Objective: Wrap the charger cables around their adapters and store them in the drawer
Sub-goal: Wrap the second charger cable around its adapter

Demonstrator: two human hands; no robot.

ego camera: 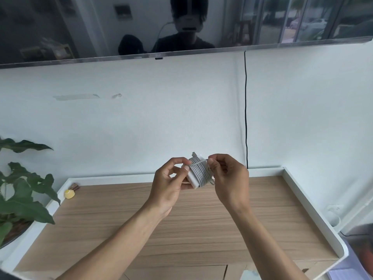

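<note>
I hold a white charger adapter [194, 181] in the air above the back of the wooden cabinet top [181, 229]. Its grey cable [198, 171] is wound around it in several tight turns. My left hand [171, 182] grips the adapter's left end, thumb and forefinger on the coil. My right hand [228, 178] pinches the loose end of the cable and holds it taut across the coil. No drawer is clearly in view.
The cabinet top has a raised white rim [302, 190]. A small yellow object [69, 194] and a brown item lie in its back left corner. A leafy plant [22, 195] stands at left. A black cord [245, 110] hangs down the wall below a screen [181, 25].
</note>
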